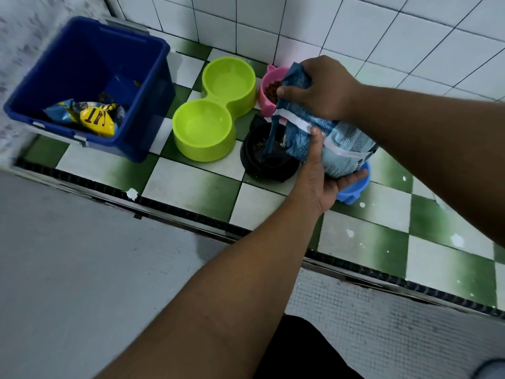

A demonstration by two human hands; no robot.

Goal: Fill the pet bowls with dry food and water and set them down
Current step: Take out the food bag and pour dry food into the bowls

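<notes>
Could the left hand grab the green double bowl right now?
Probably not yet. The left hand is holding up the food bag, tipped over the black bowl. The green double bowl sits close by with nothing covering it, so letting go would free the way.

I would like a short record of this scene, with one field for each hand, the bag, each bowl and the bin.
right hand: grips the upper end of the food bag
left hand: holds the bag from below
food bag: tilted, its open mouth over the black bowl
black bowl: some kibble inside
pink bowl: holds kibble
green double bowl: no kibble; water cannot be judged
blue bowl: mostly hidden under the bag
blue bin: yellow and blue packet inside
</notes>
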